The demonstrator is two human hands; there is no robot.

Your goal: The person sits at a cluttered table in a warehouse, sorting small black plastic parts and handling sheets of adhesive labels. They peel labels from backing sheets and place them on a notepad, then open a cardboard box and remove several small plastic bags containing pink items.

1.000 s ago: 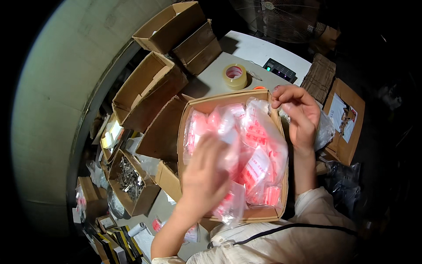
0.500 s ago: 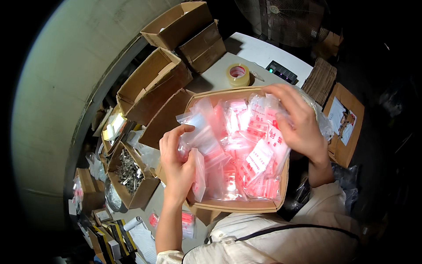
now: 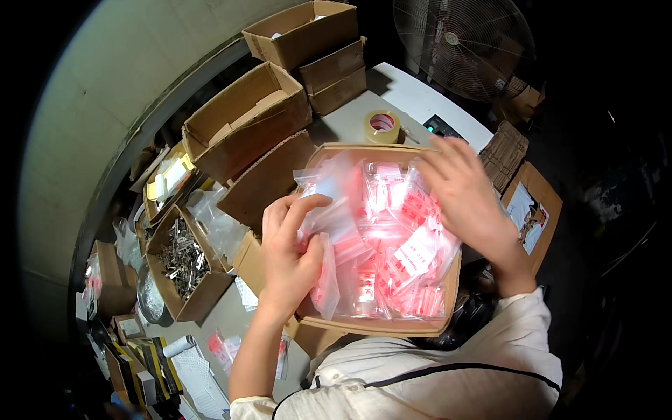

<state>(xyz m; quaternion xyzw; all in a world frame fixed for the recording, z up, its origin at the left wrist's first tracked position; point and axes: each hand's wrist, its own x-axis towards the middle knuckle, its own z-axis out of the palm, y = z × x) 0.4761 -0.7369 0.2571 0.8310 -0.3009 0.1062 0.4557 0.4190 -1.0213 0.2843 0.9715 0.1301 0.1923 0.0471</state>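
Note:
An open cardboard box (image 3: 378,327) in front of me is filled with clear plastic bags that have red print and pink-red contents (image 3: 413,255). At its left side my left hand (image 3: 290,241) is closed, thumb and fingers curled round some clear zip bags (image 3: 329,217). My right hand (image 3: 462,192) is over the far right part of the box, back of the hand up. Its fingers are stretched out and a little blurred, near the bags there; its palm side is hidden.
A roll of clear tape (image 3: 382,127) and a small dark device with a green light (image 3: 441,127) are beyond the box. Cardboard boxes (image 3: 245,129) stand at the left, one holding many metal pieces (image 3: 183,259). A large fan (image 3: 458,45) stands at the back.
My right hand has lifted slightly off the bags at the right and its fingers have straightened. My left hand keeps its hold on the zip bags. The whole view has shifted a little.

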